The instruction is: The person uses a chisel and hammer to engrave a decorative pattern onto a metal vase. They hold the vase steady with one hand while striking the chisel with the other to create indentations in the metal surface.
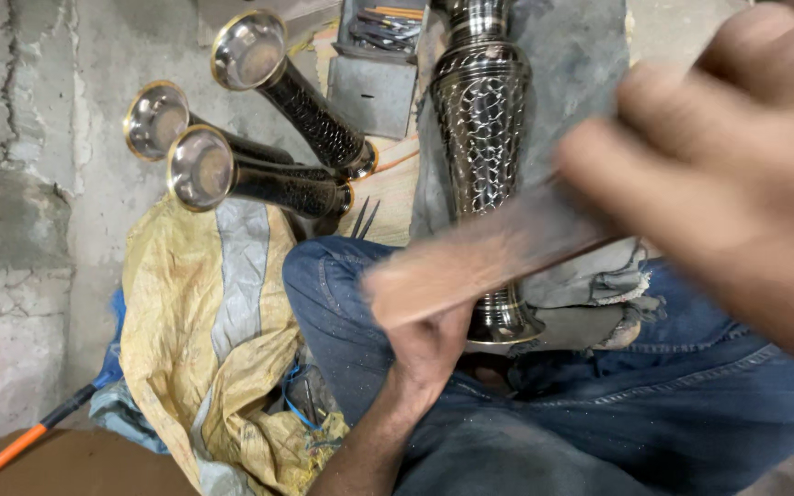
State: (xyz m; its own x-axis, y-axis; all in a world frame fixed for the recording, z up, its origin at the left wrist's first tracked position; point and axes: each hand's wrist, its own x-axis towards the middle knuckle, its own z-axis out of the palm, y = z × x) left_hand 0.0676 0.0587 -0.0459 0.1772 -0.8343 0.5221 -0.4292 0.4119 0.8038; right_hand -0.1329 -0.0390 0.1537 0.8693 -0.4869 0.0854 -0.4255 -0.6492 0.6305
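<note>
An engraved dark metal vase (pixel 482 138) lies across my lap on a grey cloth (pixel 599 285), its base toward me. My left hand (pixel 425 354) sits at the vase's base, and what its fingers hold is hidden. My right hand (pixel 719 165) is close to the camera and blurred; it grips a flat wooden stick (pixel 480 262) that crosses over the lower part of the vase.
Three finished dark vases (pixel 259 119) with shiny flared mouths lie on the concrete floor at upper left. A yellow woven sack (pixel 195 312) covers the floor to my left. A grey metal box of tools (pixel 379 37) stands at the top. An orange-handled tool (pixel 20 445) lies at lower left.
</note>
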